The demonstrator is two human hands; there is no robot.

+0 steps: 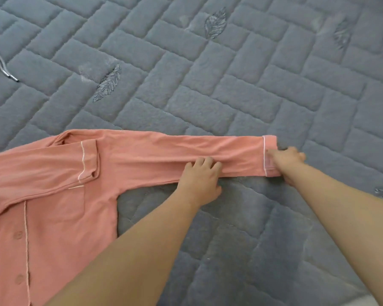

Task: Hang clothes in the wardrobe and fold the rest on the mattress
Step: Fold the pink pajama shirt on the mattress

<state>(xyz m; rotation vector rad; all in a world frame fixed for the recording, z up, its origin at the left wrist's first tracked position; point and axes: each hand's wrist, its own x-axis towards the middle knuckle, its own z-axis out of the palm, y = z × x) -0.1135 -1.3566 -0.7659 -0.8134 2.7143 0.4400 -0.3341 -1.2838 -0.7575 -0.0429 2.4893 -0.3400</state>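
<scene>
Pink shirt (53, 195), on mattress (230, 85): left hand (200, 180) pressing sleeve flat, fingers spread; right hand (285, 160) pinching cuff; keeping sleeve taut before folding inward seems best
</scene>
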